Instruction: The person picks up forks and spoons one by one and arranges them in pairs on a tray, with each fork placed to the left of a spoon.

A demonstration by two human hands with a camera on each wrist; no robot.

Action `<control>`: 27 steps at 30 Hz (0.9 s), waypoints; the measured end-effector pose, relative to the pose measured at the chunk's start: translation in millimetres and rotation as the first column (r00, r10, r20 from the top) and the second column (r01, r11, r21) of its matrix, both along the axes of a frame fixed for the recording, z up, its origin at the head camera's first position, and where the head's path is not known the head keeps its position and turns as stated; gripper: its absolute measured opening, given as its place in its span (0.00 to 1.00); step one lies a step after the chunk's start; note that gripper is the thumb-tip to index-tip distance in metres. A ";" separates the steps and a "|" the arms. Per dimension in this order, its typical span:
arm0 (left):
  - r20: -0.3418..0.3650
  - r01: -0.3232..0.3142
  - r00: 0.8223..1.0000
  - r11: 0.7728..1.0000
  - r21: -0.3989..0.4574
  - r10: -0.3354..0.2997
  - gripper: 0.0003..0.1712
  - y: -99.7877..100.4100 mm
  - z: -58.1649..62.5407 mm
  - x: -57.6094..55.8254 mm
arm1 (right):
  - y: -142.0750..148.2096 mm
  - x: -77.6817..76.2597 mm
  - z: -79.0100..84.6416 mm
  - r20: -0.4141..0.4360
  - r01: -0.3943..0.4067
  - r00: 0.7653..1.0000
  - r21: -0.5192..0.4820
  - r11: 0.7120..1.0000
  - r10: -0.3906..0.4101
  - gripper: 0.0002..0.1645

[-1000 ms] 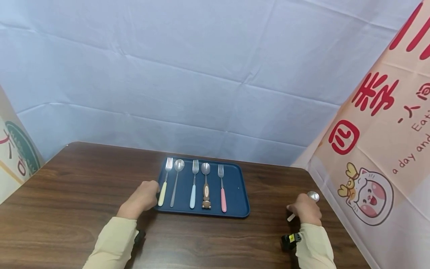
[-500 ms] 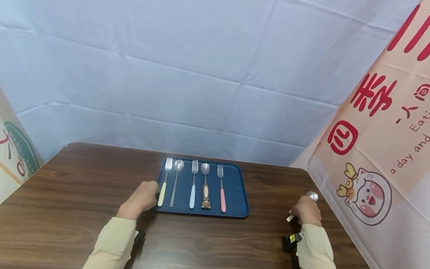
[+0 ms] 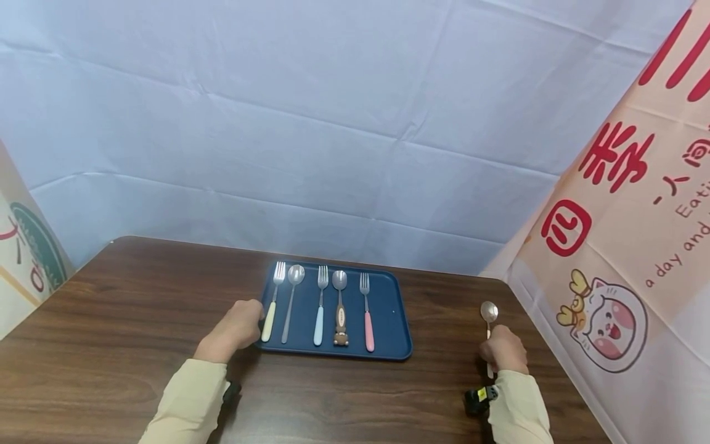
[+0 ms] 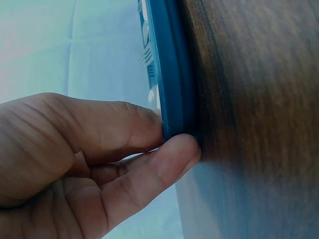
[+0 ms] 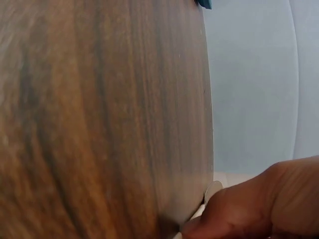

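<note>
My left hand (image 3: 237, 324) pinches the near left corner of a blue tray (image 3: 388, 308); in the left wrist view thumb and finger close on its rim (image 4: 172, 74). On the tray lie a yellow-handled fork (image 3: 269, 320), a plain metal spoon (image 3: 288, 314), a blue-handled fork (image 3: 318, 324), a spoon with a brown bear handle (image 3: 341, 317) and a pink-handled fork (image 3: 368, 330). Right of the tray, my right hand (image 3: 506, 350) grips the pale handle of another spoon (image 3: 489, 311), its bowl pointing away from me. The right wrist view shows the thumb (image 5: 209, 219) on this handle, low over the table.
The dark wooden table (image 3: 333, 401) runs under everything, with bare wood between tray and right hand. A pale cloth (image 3: 333, 123) hangs behind it. On the right, a printed banner (image 3: 621, 246) stands along the table's edge.
The spoon in my right hand has turned: its bowl swung left from pointing far right to pointing nearly straight away. My left hand and the tray stay put.
</note>
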State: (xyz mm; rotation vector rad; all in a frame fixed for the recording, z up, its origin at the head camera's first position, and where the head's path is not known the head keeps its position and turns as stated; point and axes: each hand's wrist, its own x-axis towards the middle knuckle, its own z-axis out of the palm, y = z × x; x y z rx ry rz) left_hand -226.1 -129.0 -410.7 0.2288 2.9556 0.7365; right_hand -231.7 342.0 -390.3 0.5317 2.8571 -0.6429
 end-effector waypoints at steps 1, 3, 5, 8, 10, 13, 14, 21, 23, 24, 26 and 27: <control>0.002 -0.001 1.000 1.000 0.000 0.001 0.18 0.1 0.3 0.1 | 0.3 0.1 -0.1 -0.007 -0.003 1.000 0.000 1.000 0.003 0.09; 0.010 -0.004 1.000 1.000 0.003 0.004 0.17 0.2 0.7 0.3 | 1.0 -0.1 -0.3 -0.016 -0.009 1.000 0.007 1.000 0.009 0.08; 0.016 -0.006 1.000 1.000 0.005 0.006 0.16 0.1 1.0 0.7 | 1.9 -0.9 -0.6 -0.018 -0.013 1.000 0.005 1.000 0.013 0.08; 0.012 -0.003 1.000 1.000 0.007 0.003 0.19 0.2 1.3 0.6 | 3.4 -1.9 -1.6 -0.007 -0.010 1.000 -0.008 1.000 0.010 0.08; 0.005 0.002 1.000 1.000 0.007 -0.002 0.21 0.2 1.3 0.4 | 4.5 -2.3 -2.7 0.008 -0.011 1.000 -0.024 1.000 0.012 0.08; -0.006 0.006 1.000 1.000 0.004 -0.006 0.22 0.1 1.5 0.5 | 6.7 -2.5 -5.1 0.030 -0.024 0.999 -0.042 0.999 0.026 0.07; -0.009 0.007 1.000 1.000 0.004 -0.007 0.22 0.0 1.5 0.5 | 7.3 -2.4 -5.5 0.035 -0.031 0.999 -0.046 0.998 0.032 0.07; -0.002 0.008 1.000 1.000 0.003 -0.008 0.22 -0.4 1.8 0.0 | 10.3 -2.7 -6.7 0.051 -0.049 0.997 -0.034 0.998 0.050 0.07; 0.004 0.008 1.000 1.000 0.005 -0.008 0.22 -0.5 1.7 -0.1 | 10.5 -2.0 -6.3 0.050 -0.054 0.997 -0.035 0.998 0.056 0.07; 0.005 0.008 1.000 1.000 0.007 -0.008 0.22 -0.5 1.7 -0.3 | 10.4 -1.3 -6.1 0.046 -0.056 0.997 -0.039 0.998 0.058 0.07; 0.006 0.009 1.000 1.000 0.010 -0.009 0.22 -0.4 1.4 -0.4 | 10.0 -0.3 -5.9 0.039 -0.056 0.998 -0.038 0.998 0.057 0.08; 0.006 0.009 1.000 1.000 0.011 -0.009 0.22 -0.3 1.4 -0.4 | 9.8 0.2 -5.9 0.034 -0.057 0.998 -0.034 0.998 0.058 0.08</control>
